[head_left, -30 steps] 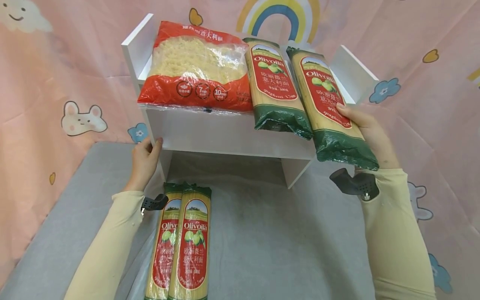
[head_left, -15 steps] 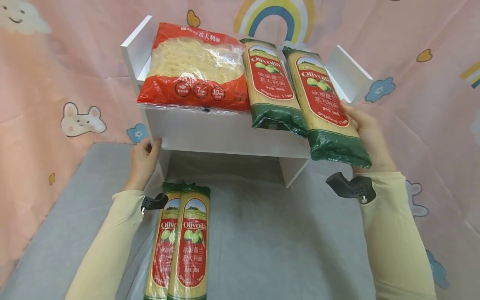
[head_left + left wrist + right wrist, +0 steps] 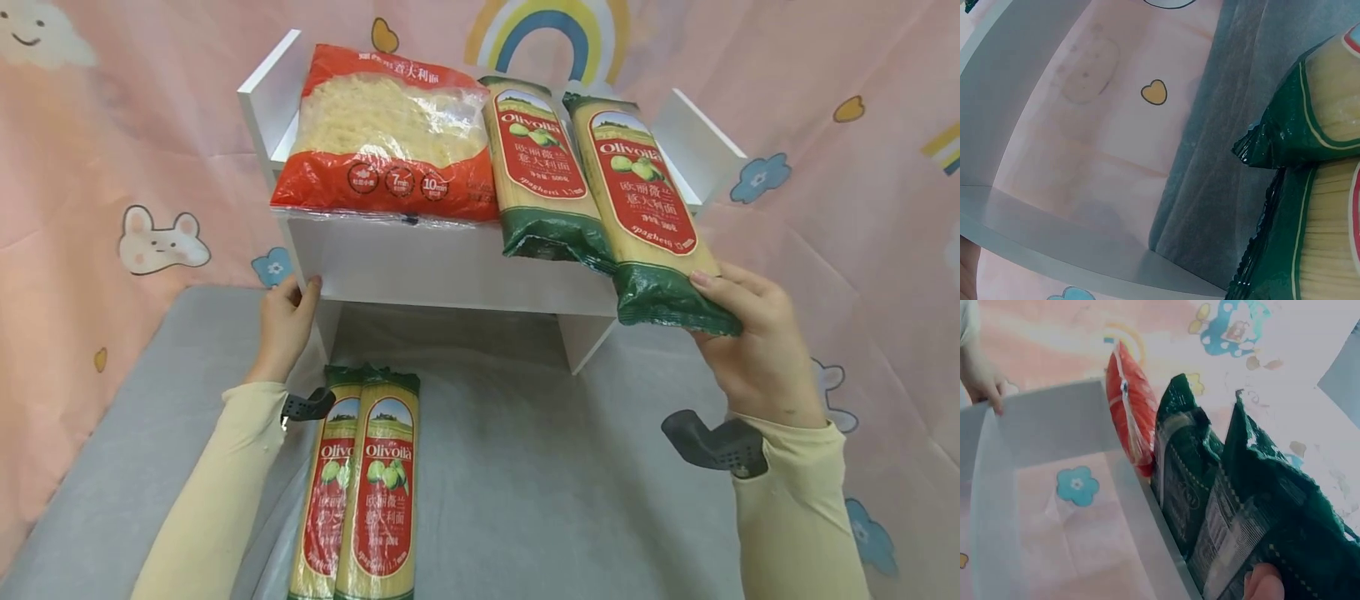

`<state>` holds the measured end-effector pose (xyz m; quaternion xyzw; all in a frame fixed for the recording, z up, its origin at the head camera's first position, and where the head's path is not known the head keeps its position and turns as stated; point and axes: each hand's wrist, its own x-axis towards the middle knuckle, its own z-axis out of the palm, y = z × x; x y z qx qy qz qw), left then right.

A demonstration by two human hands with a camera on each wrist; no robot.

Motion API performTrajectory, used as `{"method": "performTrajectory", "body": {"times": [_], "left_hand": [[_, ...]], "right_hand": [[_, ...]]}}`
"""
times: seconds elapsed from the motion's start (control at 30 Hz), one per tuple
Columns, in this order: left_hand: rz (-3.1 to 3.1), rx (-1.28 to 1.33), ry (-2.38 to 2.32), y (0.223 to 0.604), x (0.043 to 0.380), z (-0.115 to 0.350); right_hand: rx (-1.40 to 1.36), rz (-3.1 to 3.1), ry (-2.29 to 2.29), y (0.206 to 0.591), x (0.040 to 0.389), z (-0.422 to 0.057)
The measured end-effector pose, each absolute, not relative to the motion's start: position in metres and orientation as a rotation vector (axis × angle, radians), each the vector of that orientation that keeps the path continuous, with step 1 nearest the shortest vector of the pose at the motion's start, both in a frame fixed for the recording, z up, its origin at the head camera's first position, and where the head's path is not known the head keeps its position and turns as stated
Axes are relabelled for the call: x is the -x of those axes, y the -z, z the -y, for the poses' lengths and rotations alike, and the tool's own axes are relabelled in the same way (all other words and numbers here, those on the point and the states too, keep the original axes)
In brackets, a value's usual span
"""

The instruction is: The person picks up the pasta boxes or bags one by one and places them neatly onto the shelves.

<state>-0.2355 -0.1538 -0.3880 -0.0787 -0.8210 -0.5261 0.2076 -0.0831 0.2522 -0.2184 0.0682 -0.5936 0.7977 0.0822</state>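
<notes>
My right hand holds the lower right corner of a spaghetti packet, thumb on top and fingers underneath. This packet leans at the right end of a white shelf, its green bottom end jutting past the front edge. Beside it lies a second spaghetti packet, then a red bag of pasta at the left. My left hand grips the shelf's left side panel, thumb in front. In the right wrist view a fingertip presses the green end of the packet.
Two more spaghetti packets lie overlapping on the grey cloth, in front of the shelf's left leg. The shelf's raised right end panel stands past the held packet. A pink patterned curtain hangs behind.
My right hand has slid down from the packet's right side to its bottom corner. The packet has shifted slightly left, toward its neighbour. My left hand stays on the panel.
</notes>
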Motion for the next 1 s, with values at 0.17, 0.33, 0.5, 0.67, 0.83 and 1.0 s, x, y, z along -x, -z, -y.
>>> {"method": "performTrajectory", "body": {"times": [0.17,0.33,0.5,0.67,0.83,1.0], "left_hand": [[2.297,0.22,1.467,0.389,0.236,0.154],[2.284,0.208,1.474,0.388,0.236,0.155],[2.301,0.205,1.466,0.388,0.235,0.154],[2.308,0.207,1.456,0.389,0.235,0.155],[2.295,0.211,1.45,0.389,0.237,0.155],[2.298,0.202,1.464,0.391,0.238,0.156]], "right_hand": [[-0.232,1.829,-2.308,0.217,0.084,-0.252],[-0.228,1.838,-2.287,0.211,0.092,-0.252],[-0.212,1.804,-2.302,0.205,0.106,-0.252],[-0.247,1.752,-2.351,0.203,0.119,-0.253],[-0.204,1.718,-2.37,0.202,0.129,-0.254],[-0.164,1.73,-2.37,0.202,0.136,-0.255]]}}
